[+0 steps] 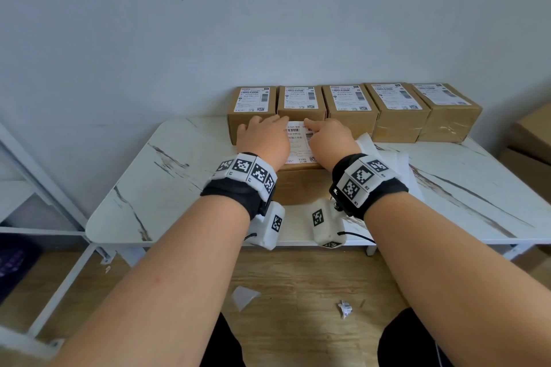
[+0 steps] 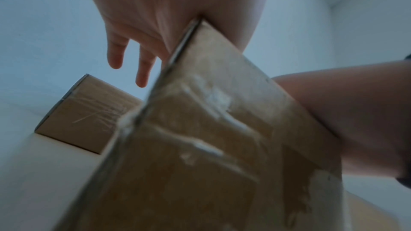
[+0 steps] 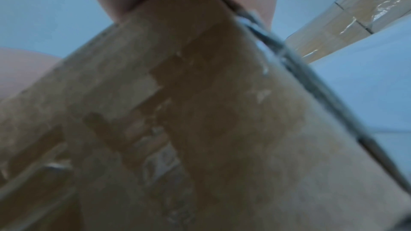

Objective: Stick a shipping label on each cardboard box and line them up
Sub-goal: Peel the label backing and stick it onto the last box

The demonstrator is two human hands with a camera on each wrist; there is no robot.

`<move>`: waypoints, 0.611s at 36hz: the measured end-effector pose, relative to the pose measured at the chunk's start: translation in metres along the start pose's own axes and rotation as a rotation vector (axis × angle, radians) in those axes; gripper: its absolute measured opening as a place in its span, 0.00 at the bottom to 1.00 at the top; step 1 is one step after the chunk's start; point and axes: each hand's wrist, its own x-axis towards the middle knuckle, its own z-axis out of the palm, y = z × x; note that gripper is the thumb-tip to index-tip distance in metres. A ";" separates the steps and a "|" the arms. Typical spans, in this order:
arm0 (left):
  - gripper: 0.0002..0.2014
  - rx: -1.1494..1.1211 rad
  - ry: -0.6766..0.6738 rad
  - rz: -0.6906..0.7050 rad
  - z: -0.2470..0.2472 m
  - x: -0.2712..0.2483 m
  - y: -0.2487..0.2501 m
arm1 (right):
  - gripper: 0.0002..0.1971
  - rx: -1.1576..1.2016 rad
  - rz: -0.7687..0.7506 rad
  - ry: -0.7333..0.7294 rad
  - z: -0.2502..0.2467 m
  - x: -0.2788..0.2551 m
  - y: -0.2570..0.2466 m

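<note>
Both your hands lie flat at frame centre: your left hand (image 1: 262,135) and right hand (image 1: 329,138) press open-fingered on the label (image 1: 298,140) atop the near box (image 1: 301,185); labelled boxes (image 1: 351,107) line the table (image 1: 179,188) behind.

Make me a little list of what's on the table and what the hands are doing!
Table: white marble-look top
Boxes in the back row: five, side by side along the wall, each with a label on top
Front box: one, close to the person
Label on front box: white sheet, lying on its top
Left hand: flat on the label's left side
Right hand: on the label's right side, a finger pointing forward
Loose paper: white sheets right of the front box
Floor: paper scraps
</note>
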 end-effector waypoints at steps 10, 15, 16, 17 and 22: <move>0.32 -0.130 -0.191 -0.066 -0.002 0.003 0.002 | 0.34 0.044 -0.035 -0.013 0.000 -0.001 0.002; 0.31 -0.162 -0.220 -0.105 -0.004 0.005 0.003 | 0.34 0.037 -0.018 -0.039 0.000 -0.001 -0.001; 0.31 -0.159 -0.220 -0.108 -0.004 0.005 0.003 | 0.34 0.041 -0.016 -0.044 0.000 -0.001 -0.001; 0.31 -0.156 -0.221 -0.111 -0.004 0.006 0.003 | 0.34 0.048 -0.014 -0.047 0.000 -0.001 -0.001; 0.30 -0.133 -0.196 -0.143 -0.002 0.005 0.003 | 0.32 0.057 -0.010 -0.026 -0.001 -0.002 0.000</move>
